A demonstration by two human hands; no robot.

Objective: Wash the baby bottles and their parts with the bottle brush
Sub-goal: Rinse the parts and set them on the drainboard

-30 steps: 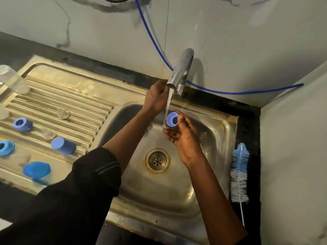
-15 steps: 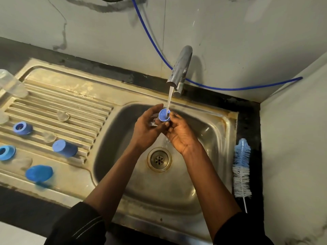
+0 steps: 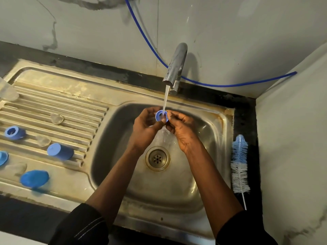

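Observation:
Both my hands hold a small blue bottle ring (image 3: 160, 115) under the water running from the tap (image 3: 175, 68), above the sink basin (image 3: 203, 188). My left hand (image 3: 144, 129) grips the ring from the left and my right hand (image 3: 183, 129) pinches its right edge. The blue-and-white bottle brush (image 3: 239, 165) lies on the dark counter to the right of the sink. On the ribbed drainboard (image 3: 53, 103) at the left lie a blue ring (image 3: 14, 132), blue caps (image 3: 60, 151) (image 3: 34, 178), clear teats (image 3: 56, 119) (image 3: 43, 140) and a clear bottle (image 3: 8, 91).
The drain (image 3: 157, 158) sits in the basin's middle, below my hands. A blue hose (image 3: 230, 84) runs along the wall behind the tap. A white side wall (image 3: 292, 138) closes in the right. Another blue part (image 3: 2, 157) shows at the left edge.
My left hand left the tap and came down to join the right hand on the blue ring. The ring now sits under the stream, held by both hands.

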